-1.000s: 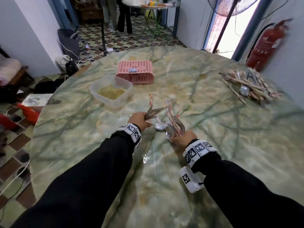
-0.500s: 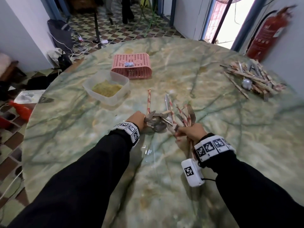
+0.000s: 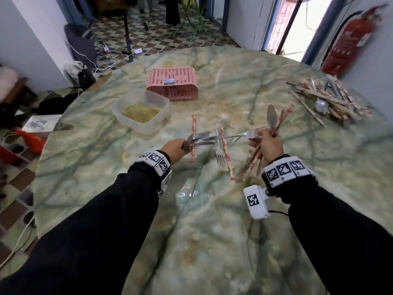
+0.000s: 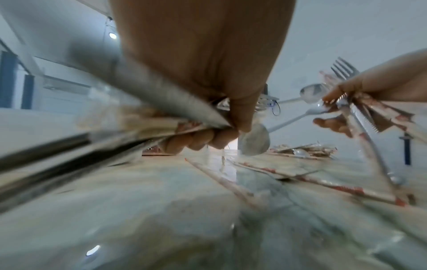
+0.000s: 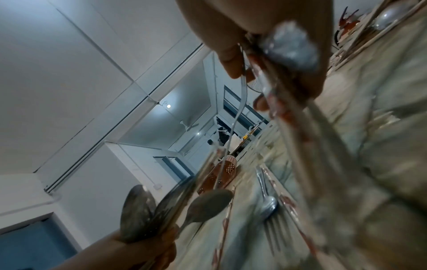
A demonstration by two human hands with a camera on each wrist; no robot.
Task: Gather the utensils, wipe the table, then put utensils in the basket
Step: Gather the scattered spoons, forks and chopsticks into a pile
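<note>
Both hands' grips hold utensil bundles (image 3: 274,124) above table (image 3: 212,231).

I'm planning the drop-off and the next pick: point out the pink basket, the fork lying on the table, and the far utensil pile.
pink basket (image 3: 172,85): head view, on its perforated upturned side.
fork (image 3: 220,155): head view, near its tines.
utensil pile (image 3: 331,101): head view, on the heaped wrapped chopsticks.

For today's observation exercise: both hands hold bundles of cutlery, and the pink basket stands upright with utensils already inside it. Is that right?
Not quite. In the head view the pink basket lies overturned on the table, with no utensils visible in it. The left hand and right hand do hold cutlery bundles.
</note>
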